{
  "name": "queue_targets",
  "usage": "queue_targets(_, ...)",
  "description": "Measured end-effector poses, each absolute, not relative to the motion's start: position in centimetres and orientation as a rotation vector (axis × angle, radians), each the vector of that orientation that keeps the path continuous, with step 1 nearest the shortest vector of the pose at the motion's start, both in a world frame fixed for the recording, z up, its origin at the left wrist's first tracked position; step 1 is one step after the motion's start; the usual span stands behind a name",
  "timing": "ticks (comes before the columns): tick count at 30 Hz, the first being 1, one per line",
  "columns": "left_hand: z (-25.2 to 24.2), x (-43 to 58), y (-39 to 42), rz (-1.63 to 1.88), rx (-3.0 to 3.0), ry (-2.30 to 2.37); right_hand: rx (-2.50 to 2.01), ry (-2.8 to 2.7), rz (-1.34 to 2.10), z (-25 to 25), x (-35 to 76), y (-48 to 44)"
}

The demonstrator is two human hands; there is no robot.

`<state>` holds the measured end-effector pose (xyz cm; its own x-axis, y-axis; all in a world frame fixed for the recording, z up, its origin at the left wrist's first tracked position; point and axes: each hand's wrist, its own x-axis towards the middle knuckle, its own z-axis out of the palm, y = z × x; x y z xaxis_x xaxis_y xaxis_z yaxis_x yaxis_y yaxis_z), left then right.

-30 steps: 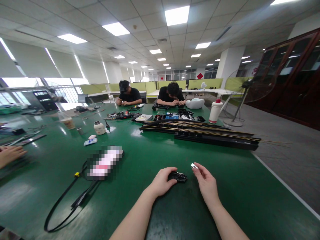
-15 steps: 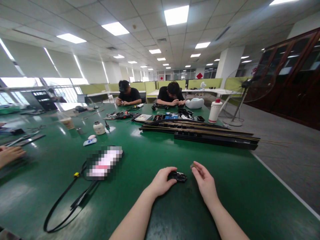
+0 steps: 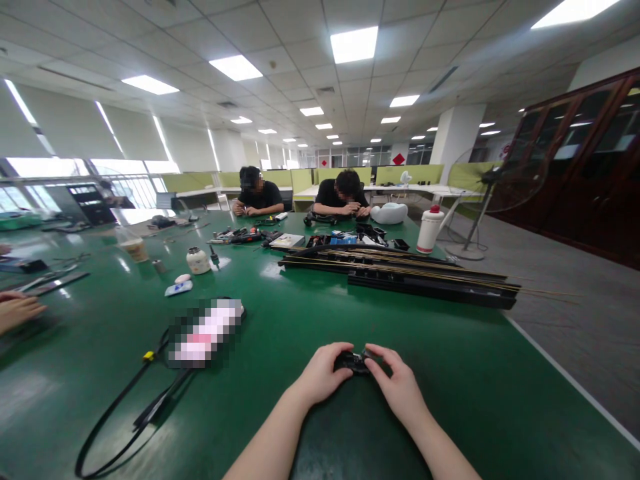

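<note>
A small black part (image 3: 353, 362) lies on the green table (image 3: 310, 313) just in front of me. My left hand (image 3: 323, 373) is curled round its left end and holds it down. My right hand (image 3: 395, 383) has its fingers pinched against the part's right end. The little silvery piece that this hand held a moment ago is hidden under the fingertips, so I cannot tell where it sits.
A black cable (image 3: 135, 407) loops at the left beside a blurred pink-white object (image 3: 203, 333). Long black rails with brass rods (image 3: 415, 277) lie across the middle. A white bottle (image 3: 430, 230), jars and tools stand farther back. Two people sit at the far end; another person's hand (image 3: 17, 310) rests at left.
My right hand, which held a small silvery piece up beside the black part, has moved left and down onto the part. The left hand has stayed on it.
</note>
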<state>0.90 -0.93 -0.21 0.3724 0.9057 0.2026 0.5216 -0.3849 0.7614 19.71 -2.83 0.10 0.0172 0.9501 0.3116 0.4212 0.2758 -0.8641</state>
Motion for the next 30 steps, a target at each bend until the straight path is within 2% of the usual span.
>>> queue_targets(7,-0.76,1.03,-0.7,0.869,1.964,1.231,-1.321,-2.036,0.452,0.78,19.28,-3.24)
queue_targets(16,-0.39,1.18,-0.74,0.87,1.988,1.221,-1.357,-2.127,0.318,0.29,19.1,-3.45)
queue_targets(30,-0.82,1.05,-0.74,0.825,2.03,1.264,-1.447,-1.829,0.673,0.26,19.79,-3.21)
